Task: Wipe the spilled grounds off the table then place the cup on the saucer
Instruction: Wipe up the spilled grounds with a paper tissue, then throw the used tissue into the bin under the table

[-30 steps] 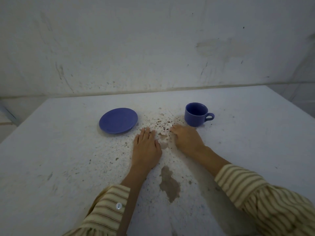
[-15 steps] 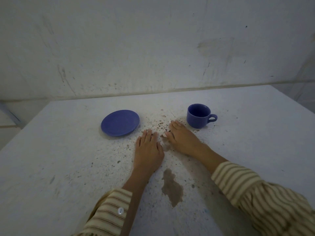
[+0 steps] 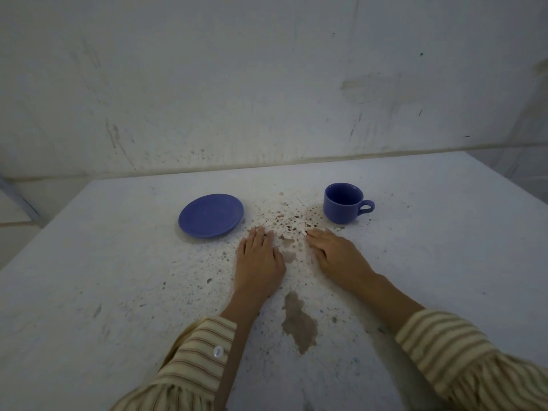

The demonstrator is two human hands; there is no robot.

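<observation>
A blue saucer [image 3: 211,215] lies on the white table [image 3: 103,277] at the left. A blue cup [image 3: 344,202] stands upright at the right, its handle pointing right. Brown spilled grounds [image 3: 286,219] are scattered between them. My left hand [image 3: 259,262] lies flat, palm down, just below the grounds and right of the saucer. My right hand [image 3: 335,256] also lies flat, its fingertips pointing left toward the grounds, below the cup. Neither hand holds anything. No cloth is in view.
A brown stain [image 3: 298,321] marks the table between my forearms. Smaller specks spread left of my left hand. A marked white wall [image 3: 267,84] rises right behind the table's far edge.
My right hand has slid right and flattened, away from my left hand, so a gap with grounds now shows between them. My left hand has stayed in place.
</observation>
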